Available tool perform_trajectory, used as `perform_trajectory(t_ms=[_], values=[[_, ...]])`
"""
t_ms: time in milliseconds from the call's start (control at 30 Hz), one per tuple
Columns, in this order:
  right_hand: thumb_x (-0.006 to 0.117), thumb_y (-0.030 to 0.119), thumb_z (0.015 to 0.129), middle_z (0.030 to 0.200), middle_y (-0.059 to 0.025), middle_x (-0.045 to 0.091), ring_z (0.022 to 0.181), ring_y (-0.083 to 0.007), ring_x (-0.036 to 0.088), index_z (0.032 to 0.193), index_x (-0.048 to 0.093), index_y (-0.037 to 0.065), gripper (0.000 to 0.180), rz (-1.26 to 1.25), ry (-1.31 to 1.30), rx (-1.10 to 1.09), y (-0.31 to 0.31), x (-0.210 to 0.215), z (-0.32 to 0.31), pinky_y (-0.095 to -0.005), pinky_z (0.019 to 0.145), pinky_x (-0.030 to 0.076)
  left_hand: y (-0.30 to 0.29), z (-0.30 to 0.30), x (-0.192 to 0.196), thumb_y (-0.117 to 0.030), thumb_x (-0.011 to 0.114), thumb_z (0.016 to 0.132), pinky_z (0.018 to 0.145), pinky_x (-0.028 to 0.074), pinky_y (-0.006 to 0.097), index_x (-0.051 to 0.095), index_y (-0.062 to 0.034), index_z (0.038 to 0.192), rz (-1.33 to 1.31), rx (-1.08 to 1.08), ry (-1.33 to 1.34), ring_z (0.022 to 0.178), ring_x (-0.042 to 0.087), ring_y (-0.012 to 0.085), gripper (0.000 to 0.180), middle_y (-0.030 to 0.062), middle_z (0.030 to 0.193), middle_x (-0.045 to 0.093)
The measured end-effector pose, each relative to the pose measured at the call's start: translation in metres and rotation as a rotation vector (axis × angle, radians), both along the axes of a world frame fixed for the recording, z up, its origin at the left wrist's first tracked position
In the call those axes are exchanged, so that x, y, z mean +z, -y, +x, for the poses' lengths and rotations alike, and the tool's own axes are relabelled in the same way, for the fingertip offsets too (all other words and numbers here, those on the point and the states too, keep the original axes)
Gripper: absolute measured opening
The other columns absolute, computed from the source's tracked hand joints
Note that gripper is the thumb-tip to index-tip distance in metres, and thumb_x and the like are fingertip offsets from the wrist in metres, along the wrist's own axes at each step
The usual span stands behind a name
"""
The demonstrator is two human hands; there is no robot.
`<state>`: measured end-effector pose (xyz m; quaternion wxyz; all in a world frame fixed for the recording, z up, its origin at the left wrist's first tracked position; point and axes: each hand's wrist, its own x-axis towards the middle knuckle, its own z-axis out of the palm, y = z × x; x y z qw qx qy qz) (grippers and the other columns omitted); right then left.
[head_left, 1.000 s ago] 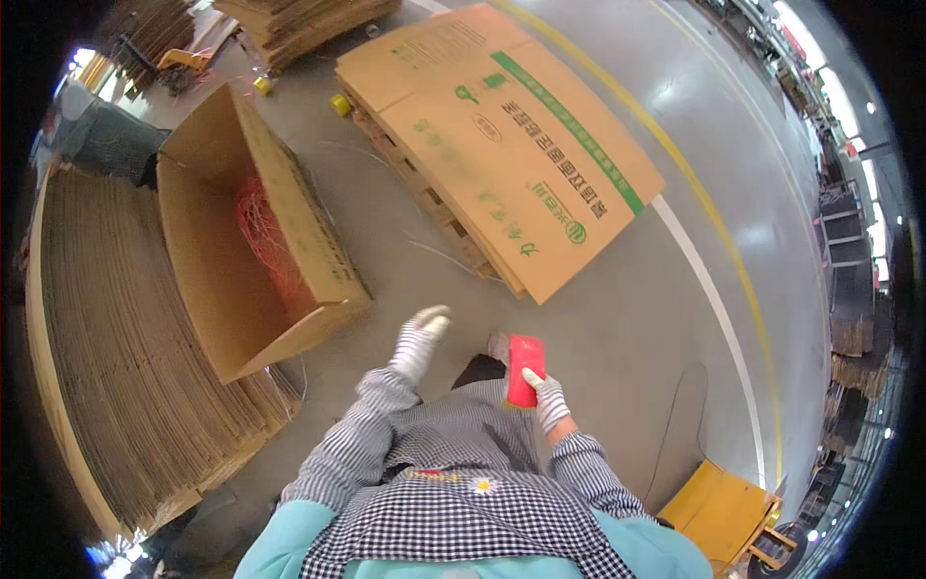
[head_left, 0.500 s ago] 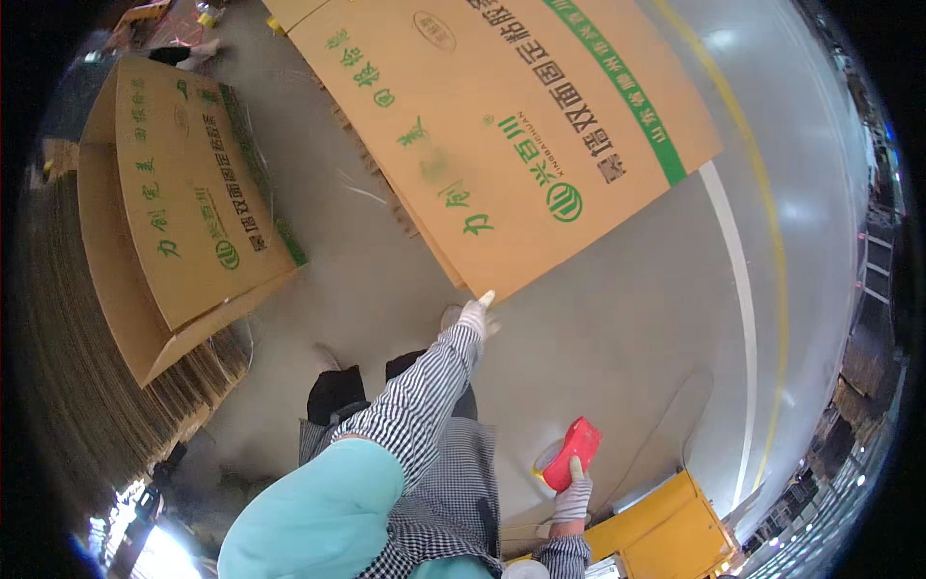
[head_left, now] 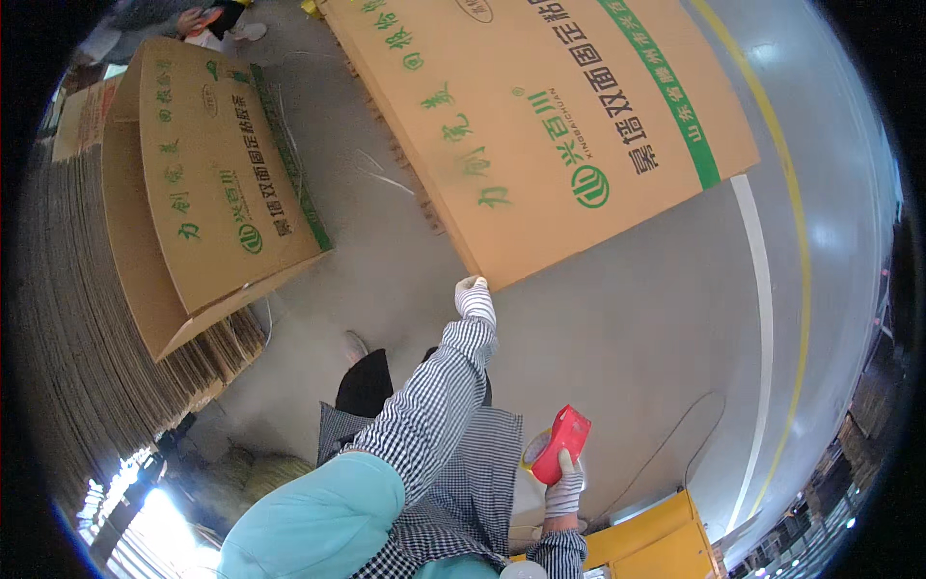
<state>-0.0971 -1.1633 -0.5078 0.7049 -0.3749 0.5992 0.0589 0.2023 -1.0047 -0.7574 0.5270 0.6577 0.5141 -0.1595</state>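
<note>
A large brown flattened cardboard carton (head_left: 540, 174) with green and black print lies ahead of me, tilted, its near corner toward me. My left hand (head_left: 475, 299), in a white striped glove, is closed on that near corner. My right hand (head_left: 565, 492), gloved the same way, holds a red tape dispenser (head_left: 564, 442) low at my right side. On the dispenser's left side, a roll of tape (head_left: 536, 450) shows. The dispenser is apart from the carton.
To the left, a partly opened carton (head_left: 227, 193) rests on a tall stack of flat cardboard (head_left: 87, 309). A yellow cabinet-like unit (head_left: 661, 545) stands at lower right. A thin cord (head_left: 666, 439) and loose strapping (head_left: 381, 176) lie on the floor. Another person (head_left: 217, 21) is at the upper left.
My left hand's fingers have curled in more tightly at the carton's corner. The carton and other surroundings have shifted rightward in view. The dispenser stays in my right hand, turned slightly.
</note>
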Motion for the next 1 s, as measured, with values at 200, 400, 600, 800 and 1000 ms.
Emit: perform_trajectory(t_ms=[200,400,600,800,1000], values=[[0.07,0.024,0.087,0.12,-0.0092,0.061,0.109,-0.0234,0.059,0.128,0.053,-0.002,0.051,-0.002,-0.019,-0.023,-0.02,-0.009,0.001,-0.038,0.1,0.046,0.002,0.001,0.049,-0.029,0.079,0.08,0.084,0.047,0.038,0.058,0.0021,0.117,-0.464,0.256,0.013,0.1,0.059,0.0242,0.052,0.013,0.11,0.063],[0.07,0.03,0.087,0.122,-0.0107,0.059,0.116,-0.027,0.055,0.13,0.051,0.0,0.056,0.164,0.033,-0.158,-0.058,-0.082,0.05,-0.0403,0.104,0.043,-0.023,0.045,0.151,-0.033,0.085,0.071,0.093,0.044,0.043,0.053,0.0029,0.126,-0.501,-0.085,-0.063,0.11,0.057,0.0282,0.073,0.0142,0.121,0.061],[0.069,0.038,0.086,0.135,-0.0093,0.053,0.124,-0.0285,0.048,0.138,0.045,0.007,0.065,0.139,0.328,-0.069,0.009,-0.134,0.213,-0.0445,0.107,0.04,-0.118,0.018,0.299,-0.015,0.073,0.084,0.082,0.052,0.033,0.057,0.0017,0.123,-0.722,-0.03,0.264,0.097,0.063,0.0183,0.045,0.0097,0.111,0.066],[0.055,0.036,0.096,0.127,-0.008,0.059,0.116,-0.0296,0.055,0.131,0.052,0.007,0.046,0.197,0.675,0.065,0.054,-0.035,0.348,-0.0466,0.1,0.044,-0.191,-0.018,0.437,-0.019,0.077,0.083,0.085,0.052,0.033,0.062,0.0023,0.119,-0.519,-0.116,0.369,0.096,0.064,0.017,0.045,0.0096,0.107,0.069],[0.058,0.03,0.094,0.121,-0.0078,0.061,0.111,-0.0267,0.057,0.128,0.054,0.008,0.041,0.189,0.708,0.172,0.114,-0.021,0.371,-0.0449,0.098,0.046,-0.172,-0.028,0.483,-0.023,0.08,0.079,0.088,0.053,0.035,0.06,0.0035,0.122,-0.523,-0.143,0.399,0.099,0.066,0.0224,0.055,0.0141,0.109,0.068]])
